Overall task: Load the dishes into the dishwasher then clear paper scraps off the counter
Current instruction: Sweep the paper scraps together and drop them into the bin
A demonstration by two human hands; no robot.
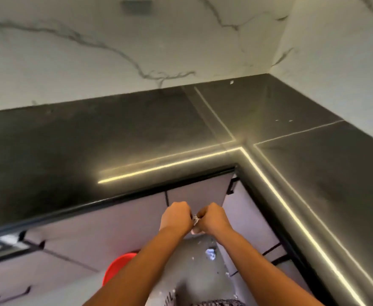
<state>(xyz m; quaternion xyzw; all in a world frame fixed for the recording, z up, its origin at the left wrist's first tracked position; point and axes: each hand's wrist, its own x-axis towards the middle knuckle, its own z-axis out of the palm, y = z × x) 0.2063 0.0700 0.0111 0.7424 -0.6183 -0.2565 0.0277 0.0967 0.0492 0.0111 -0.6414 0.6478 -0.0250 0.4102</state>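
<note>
The step in hand looks like the second half of the task, the clearing of paper, since no dishes and no dishwasher can be made out here. The left hand (176,217) and the right hand (213,219) are brought together in front of the body, knuckles up and fingers curled, and both pinch a small crumpled white paper scrap (195,221) between them, below the front edge of the glossy black L-shaped stone bench (115,140) and in front of the flat grey cupboard doors (198,191). Whether they are tearing or balling it up I cannot tell. On the bench a small white fleck (232,82) lies far back near the white grey-veined marble wall (92,51), and a pair of tiny pale specks (283,120) sits further right, so the bench is not yet fully cleared. The next move probably calls for dropping the held scrap somewhere, then a long reach to the back corner for those bits, which are small enough to need a fingertip pinch or a sweep toward the edge. The only container in view is a round red plastic tub (117,268) on the grey floor (198,283), half hidden by the left forearm; its contents cannot be seen. A crumpled white paper wad (211,253) lies loose on the floor, outside the tub.
</note>
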